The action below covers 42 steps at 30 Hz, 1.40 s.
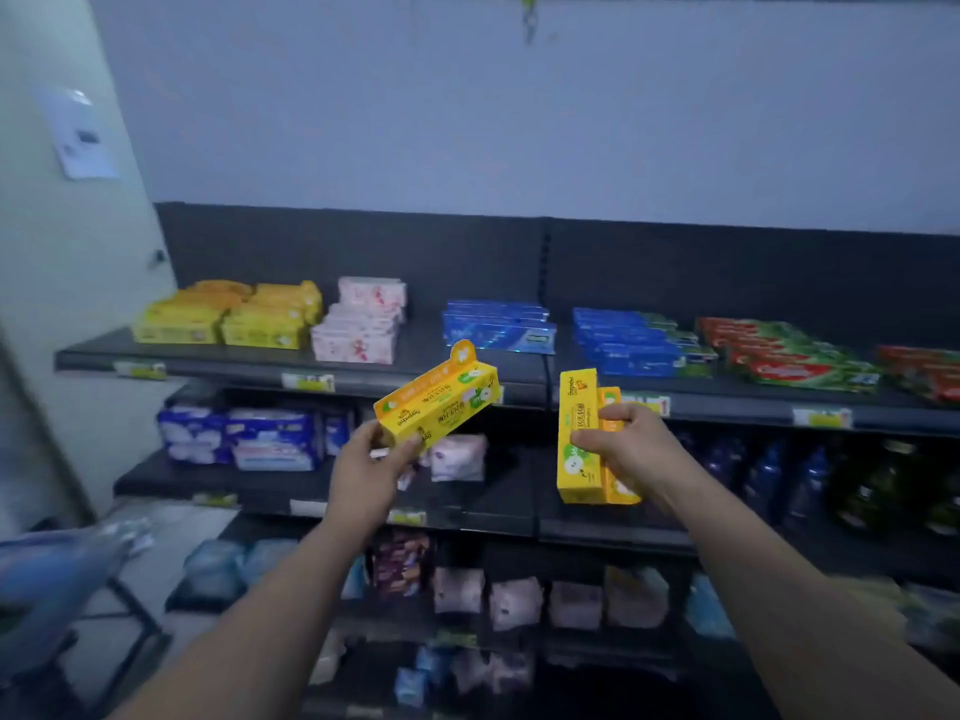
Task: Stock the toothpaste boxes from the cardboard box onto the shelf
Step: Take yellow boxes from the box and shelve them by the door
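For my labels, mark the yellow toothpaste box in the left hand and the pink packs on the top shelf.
Yellow cardboard toothpaste box [441, 407]: head view, long face.
Pink plastic packs [354, 348]: head view, front pack's face.

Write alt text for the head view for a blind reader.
A left hand grips one tilted yellow toothpaste box and the right hand grips two upright ones. Behind, blue toothpaste boxes and red ones lie on the dark top shelf.

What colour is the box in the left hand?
Yellow, with green and white accents; the toothpaste box in the left hand shows in the head view.
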{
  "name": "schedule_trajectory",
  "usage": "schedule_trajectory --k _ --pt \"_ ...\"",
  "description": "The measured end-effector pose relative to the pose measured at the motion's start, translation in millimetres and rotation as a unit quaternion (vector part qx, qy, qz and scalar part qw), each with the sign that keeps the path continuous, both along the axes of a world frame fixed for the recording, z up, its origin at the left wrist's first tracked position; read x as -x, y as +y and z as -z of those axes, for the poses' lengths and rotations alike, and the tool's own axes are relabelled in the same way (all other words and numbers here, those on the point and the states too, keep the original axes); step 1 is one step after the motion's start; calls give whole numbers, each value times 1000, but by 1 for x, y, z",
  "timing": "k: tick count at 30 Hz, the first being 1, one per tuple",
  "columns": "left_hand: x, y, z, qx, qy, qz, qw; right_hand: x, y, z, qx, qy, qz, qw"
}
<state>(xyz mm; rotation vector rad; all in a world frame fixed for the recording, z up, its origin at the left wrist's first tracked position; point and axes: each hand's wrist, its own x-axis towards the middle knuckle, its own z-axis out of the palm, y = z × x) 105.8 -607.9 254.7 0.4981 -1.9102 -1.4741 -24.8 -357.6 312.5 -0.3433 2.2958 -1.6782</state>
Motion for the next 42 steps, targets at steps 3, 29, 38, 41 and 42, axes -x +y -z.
schedule_trajectory --k 3,29,38,41,42 --pt "-29 -54 -9 4 -1 -40 999 -7 -62 -7 8 13 -24 1000" --pt "-4 -345 -39 71 -91 -116 987 90 -360 -70 47 126 -144 980" --pt "42 -404 -41 90 -198 -49 975 139 -426 -75 32 129 -180 975" --pt "54 -423 -46 91 -200 -18 975 147 -446 -76 25 126 -183 975" --pt "59 -430 -47 91 -205 -6 975 150 -452 -76 23 124 -183 975"
